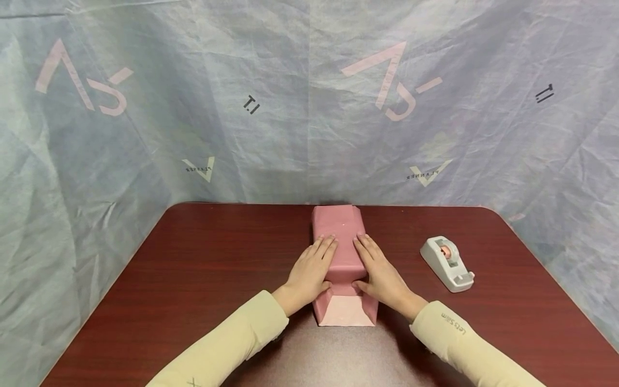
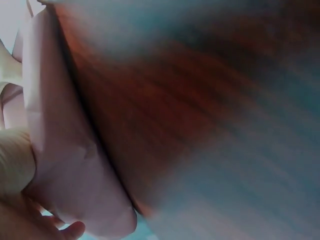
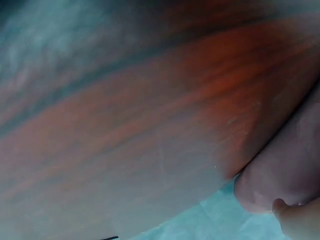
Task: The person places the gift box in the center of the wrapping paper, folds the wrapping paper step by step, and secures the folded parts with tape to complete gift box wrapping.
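A long package in pink wrapping paper (image 1: 342, 223) lies lengthwise on the table in the head view. At its near end the paper is folded in at the sides, and a pale-sided flap (image 1: 347, 313) spreads toward me. My left hand (image 1: 309, 271) rests on the package's left edge, fingers fairly straight on top and thumb at the near end. Mirroring it on the right edge is my right hand (image 1: 384, 277). Pink paper (image 2: 70, 150) fills the left part of the left wrist view; the right wrist view catches the package's side (image 3: 295, 155) and a fingertip. Whatever is inside stays hidden.
To the right of the package stands a white tape dispenser (image 1: 447, 264) with a small roll in it. The dark reddish wood table (image 1: 217, 252) has rounded far corners. Greyish printed fabric (image 1: 290, 134) hangs behind it and along both sides.
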